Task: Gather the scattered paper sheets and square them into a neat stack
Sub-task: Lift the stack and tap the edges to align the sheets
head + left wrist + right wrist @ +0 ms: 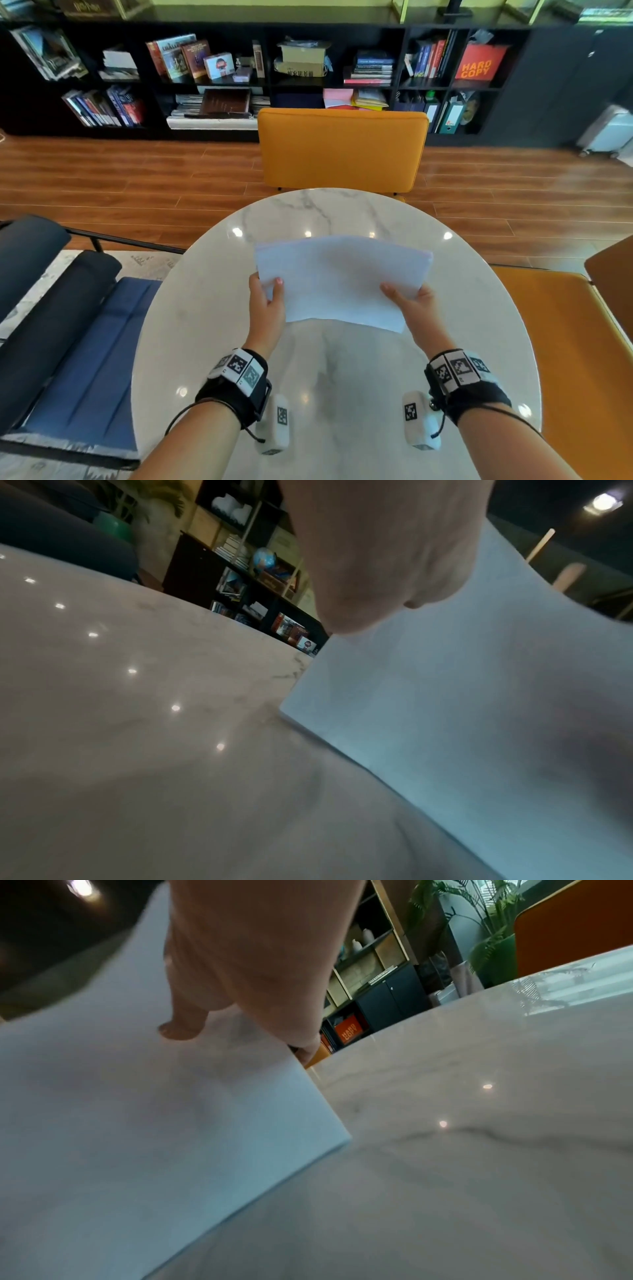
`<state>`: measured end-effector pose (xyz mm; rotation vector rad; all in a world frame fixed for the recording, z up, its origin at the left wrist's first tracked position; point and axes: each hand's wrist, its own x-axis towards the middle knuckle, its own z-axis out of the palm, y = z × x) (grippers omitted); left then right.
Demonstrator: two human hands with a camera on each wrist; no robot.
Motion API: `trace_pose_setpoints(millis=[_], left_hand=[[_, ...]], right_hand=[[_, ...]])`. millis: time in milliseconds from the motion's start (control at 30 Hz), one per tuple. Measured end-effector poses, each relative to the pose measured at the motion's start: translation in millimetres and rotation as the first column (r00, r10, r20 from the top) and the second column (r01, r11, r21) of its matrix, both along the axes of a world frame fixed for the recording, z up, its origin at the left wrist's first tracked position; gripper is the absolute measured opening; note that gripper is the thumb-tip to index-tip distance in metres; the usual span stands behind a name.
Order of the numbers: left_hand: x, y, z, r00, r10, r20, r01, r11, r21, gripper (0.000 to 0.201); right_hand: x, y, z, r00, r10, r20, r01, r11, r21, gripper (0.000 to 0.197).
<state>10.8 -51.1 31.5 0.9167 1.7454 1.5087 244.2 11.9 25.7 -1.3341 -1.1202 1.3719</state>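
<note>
A stack of white paper sheets (342, 281) is held above the round marble table (191, 308), tilted with its far edge raised. My left hand (269, 298) grips its left side, thumb on the front face. My right hand (409, 303) grips the right side, thumb on top. The top edges of the sheets are slightly fanned at the upper right. In the left wrist view the sheets (462, 710) fill the right half under my left hand (377, 561). In the right wrist view the sheets (137, 1123) fill the left half, with my right hand (246, 982) on them.
An orange chair (342, 150) stands at the table's far side, an orange seat (582, 359) at the right, and a blue bench (85, 342) at the left. Dark bookshelves (239, 75) line the back wall beyond the wood floor.
</note>
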Motion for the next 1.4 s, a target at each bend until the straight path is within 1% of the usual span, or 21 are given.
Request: trace_pose_setpoints(millis=[67, 167, 300, 433, 500, 567, 633, 667, 733, 800, 900, 933, 1000, 1066, 1133, 1200, 1233, 1266, 1300, 1333, 1400], left_hand=[[3, -2, -3, 1.000, 0.002, -0.001, -0.002, 1.000, -0.002, 0.017], [4, -5, -5, 1.000, 0.002, -0.002, -0.002, 1.000, 0.016, 0.019], [6, -3, 2, 0.999, 0.022, -0.040, -0.022, 1.000, -0.003, 0.019], [-5, 7, 19, 0.985, 0.033, -0.172, -0.030, 0.999, 0.015, 0.016], [-11, 17, 35, 0.947, -0.009, -0.321, 0.020, 0.999, 0.030, 0.019], [-13, 25, 61, 0.863, -0.049, -0.503, 0.094, 0.993, 0.065, 0.020], [-10, 32, 88, 0.733, -0.070, -0.676, 0.179, 0.979, 0.093, 0.012], [-9, 35, 98, 0.659, -0.082, -0.748, 0.228, 0.969, 0.094, 0.008], [-5, 42, 115, 0.501, -0.088, -0.861, 0.301, 0.951, 0.078, 0.011], [1, 46, 124, 0.375, -0.081, -0.923, 0.347, 0.936, 0.059, 0.013], [12, 46, 132, 0.295, -0.053, -0.954, 0.389, 0.919, 0.070, 0.013], [14, 45, 132, 0.300, -0.026, -0.954, 0.395, 0.914, 0.099, 0.011], [11, 44, 125, 0.365, 0.047, -0.930, 0.363, 0.913, 0.188, 0.004], [4, 40, 115, 0.465, 0.147, -0.873, 0.206, 0.941, 0.268, 0.027], [-6, 34, 108, 0.625, 0.233, -0.745, 0.003, 0.954, 0.301, 0.064], [-14, 29, 100, 0.865, 0.161, -0.475, -0.073, 0.978, 0.198, 0.089], [-18, 28, 95, 0.951, 0.066, -0.303, -0.025, 0.990, 0.136, 0.087], [-21, 30, 88, 0.986, -0.039, -0.160, 0.053, 0.995, 0.088, 0.074], [-23, 32, 81, 0.989, -0.120, -0.091, 0.125, 0.991, 0.053, 0.056], [-21, 32, 77, 0.984, -0.151, -0.089, 0.154, 0.988, 0.027, 0.040], [-12, 30, 70, 0.984, -0.148, -0.096, 0.152, 0.988, 0.037, 0.027]], right_hand=[[2, -1, -8, 1.000, -0.030, -0.003, 0.030, 0.999, -0.013, 0.035], [2, -3, -13, 0.999, -0.034, -0.014, 0.033, 0.999, -0.037, 0.016], [1, -4, -17, 0.999, -0.029, 0.014, 0.029, 0.998, -0.062, 0.012], [5, 6, -5, 0.999, -0.020, 0.041, 0.021, 0.999, -0.032, 0.037], [7, 12, 11, 0.996, -0.068, 0.058, 0.067, 0.997, 0.026, 0.072], [9, 18, 36, 0.949, -0.189, 0.251, 0.148, 0.974, 0.173, 0.103], [8, 23, 62, 0.881, -0.227, 0.415, 0.080, 0.936, 0.342, 0.111], [4, 24, 74, 0.872, -0.182, 0.455, -0.007, 0.924, 0.383, 0.108], [-9, 25, 94, 0.885, -0.016, 0.466, -0.201, 0.888, 0.413, 0.091], [-23, 23, 103, 0.888, 0.107, 0.448, -0.311, 0.856, 0.412, 0.066], [-40, 20, 105, 0.942, 0.135, 0.307, -0.251, 0.891, 0.377, 0.030], [-44, 21, 103, 0.958, 0.113, 0.263, -0.210, 0.903, 0.375, 0.023], [-47, 20, 99, 0.972, 0.082, 0.220, -0.162, 0.912, 0.376, 0.019], [-45, 19, 91, 0.985, 0.082, 0.150, -0.130, 0.930, 0.345, 0.017], [-38, 19, 83, 0.996, 0.078, 0.050, -0.089, 0.957, 0.275, 0.015], [-28, 18, 78, 0.997, 0.066, -0.026, -0.059, 0.973, 0.223, 0.015], [-24, 19, 76, 0.996, 0.066, -0.054, -0.053, 0.976, 0.210, 0.015], [-22, 19, 74, 0.995, 0.065, -0.075, -0.049, 0.979, 0.199, 0.015], [-21, 19, 73, 0.994, 0.065, -0.086, -0.048, 0.980, 0.191, 0.016], [-21, 19, 73, 0.994, 0.064, -0.091, -0.046, 0.981, 0.188, 0.018], [-22, 19, 71, 0.993, 0.057, -0.104, -0.036, 0.982, 0.186, 0.020]])
